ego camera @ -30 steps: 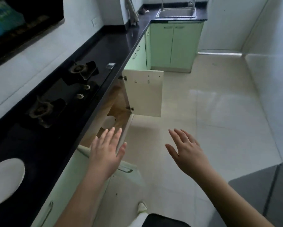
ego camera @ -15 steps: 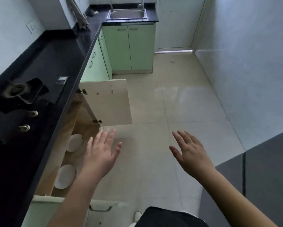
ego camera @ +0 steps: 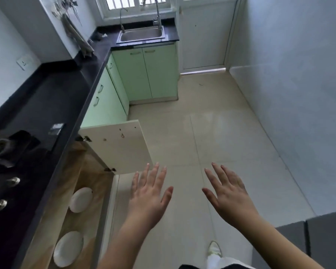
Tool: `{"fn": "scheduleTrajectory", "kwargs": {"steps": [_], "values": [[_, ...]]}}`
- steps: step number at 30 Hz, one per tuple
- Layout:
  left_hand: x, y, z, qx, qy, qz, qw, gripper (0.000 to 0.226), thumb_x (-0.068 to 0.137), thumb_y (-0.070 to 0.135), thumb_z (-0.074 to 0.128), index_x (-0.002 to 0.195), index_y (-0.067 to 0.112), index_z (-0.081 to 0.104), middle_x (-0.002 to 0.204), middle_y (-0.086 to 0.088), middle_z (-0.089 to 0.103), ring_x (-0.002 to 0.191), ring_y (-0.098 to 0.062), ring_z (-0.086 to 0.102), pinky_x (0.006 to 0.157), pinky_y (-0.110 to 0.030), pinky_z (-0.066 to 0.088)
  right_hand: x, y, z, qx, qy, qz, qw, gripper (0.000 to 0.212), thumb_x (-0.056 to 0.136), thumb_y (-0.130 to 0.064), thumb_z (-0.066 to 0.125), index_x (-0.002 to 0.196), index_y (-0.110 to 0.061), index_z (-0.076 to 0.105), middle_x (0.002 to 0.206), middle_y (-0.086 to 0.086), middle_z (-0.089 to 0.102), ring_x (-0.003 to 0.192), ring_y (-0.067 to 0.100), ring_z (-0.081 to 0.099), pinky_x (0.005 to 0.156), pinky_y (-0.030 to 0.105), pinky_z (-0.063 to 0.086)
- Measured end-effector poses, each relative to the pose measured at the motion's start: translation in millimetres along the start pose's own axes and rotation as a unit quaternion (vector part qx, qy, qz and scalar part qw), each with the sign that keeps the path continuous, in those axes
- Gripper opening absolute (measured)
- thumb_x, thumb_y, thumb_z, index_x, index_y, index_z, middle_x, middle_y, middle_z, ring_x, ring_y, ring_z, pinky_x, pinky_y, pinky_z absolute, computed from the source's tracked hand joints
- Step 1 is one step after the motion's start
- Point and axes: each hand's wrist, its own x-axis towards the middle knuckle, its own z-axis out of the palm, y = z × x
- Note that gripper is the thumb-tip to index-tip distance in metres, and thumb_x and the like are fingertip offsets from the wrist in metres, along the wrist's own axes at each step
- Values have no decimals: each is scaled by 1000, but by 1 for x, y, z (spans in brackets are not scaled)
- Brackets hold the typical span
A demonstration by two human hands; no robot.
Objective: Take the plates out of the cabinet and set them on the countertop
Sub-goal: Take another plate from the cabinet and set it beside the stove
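Both our left hand and right hand hang spread, empty, beside the cabinet; its plates, probably ceramic, want rim grips.

You see two round white plates lying flat on the wooden floor of the open cabinet, apart: the near plate lower left, the far plate beyond it, below the black countertop.
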Motion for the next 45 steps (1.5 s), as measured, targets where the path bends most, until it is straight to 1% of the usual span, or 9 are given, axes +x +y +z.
{"fn": "scheduleTrajectory", "kwargs": {"steps": [4, 7, 11, 16, 23, 31, 35, 40, 45], "values": [[24, 1, -8, -14, -2, -35, 999, 64, 99, 59, 12, 142, 42, -31, 160, 13, -25, 144, -10, -29, 116, -36, -21, 42, 13, -19, 29, 11, -52, 998, 74, 91, -65, -3, 155, -30, 7, 164, -3, 2, 149, 15, -1, 114, 29, -16], [35, 4, -6, -12, 12, -70, 997, 63, 98, 60, 9, 144, 41, -30, 158, 13, -28, 143, -10, -31, 114, -35, -24, 78, 20, -30, 34, 17, -104, 994, 69, 95, -59, 9, 153, -25, 23, 161, -1, 18, 149, 18, 12, 117, 31, -6], [27, -12, 0, -8, 17, -132, 991, 67, 92, 66, -7, 151, 39, -21, 159, 12, -28, 142, -11, -34, 112, -35, -30, 118, -4, -23, 58, -11, -157, 986, 62, 98, -54, 20, 154, -28, 16, 163, -4, 11, 149, 15, 4, 116, 29, -9], [8, -53, 13, -7, 20, -215, 976, 68, 88, 68, -14, 150, 40, -23, 161, 10, -26, 142, -11, -34, 113, -37, -27, 156, -59, -8, 53, -64, -282, 956, 74, 90, -64, -1, 155, -30, 5, 163, -3, -4, 147, 11, -12, 119, 30, -8], [0, -120, 20, -58, 59, -308, 948, 65, 89, 72, -12, 144, 46, -31, 155, 16, -36, 140, -7, -37, 109, -35, -28, 199, -142, -2, 4, -74, -379, 922, 69, 90, -67, -4, 151, -34, -12, 159, -5, -19, 145, 12, -23, 116, 31, -15], [-11, -166, 19, -27, 42, -380, 924, 67, 89, 69, -14, 149, 39, -27, 161, 8, -23, 146, -17, -28, 115, -44, -23, 232, -212, 10, -32, -99, -454, 885, 66, 91, -66, -4, 149, -37, -19, 158, -7, -24, 144, 13, -27, 117, 35, -16], [-14, -179, 19, -31, 41, -443, 895, 71, 90, 67, -12, 152, 34, -17, 162, 2, -18, 148, -20, -21, 115, -42, -20, 253, -241, 15, -35, -121, -497, 859, 64, 92, -65, -1, 148, -39, -19, 159, -6, -23, 145, 15, -24, 117, 35, -16], [-3, -183, 23, -48, 38, -548, 834, 74, 90, 67, -5, 155, 32, -7, 163, 0, -8, 151, -23, -9, 120, -46, 6, 291, -272, 21, -45, -127, -556, 821, 67, 91, -65, -3, 149, -36, -19, 159, -5, -21, 146, 17, -21, 118, 36, -14], [24, -185, 21, -74, 30, -616, 784, 70, 95, 65, 6, 156, 32, -7, 165, -2, -6, 152, -24, -7, 121, -46, 6, 333, -299, 29, -65, -153, -631, 757, 69, 92, -66, -4, 151, -33, -15, 158, -3, -23, 145, 18, -25, 115, 37, -19]]}}
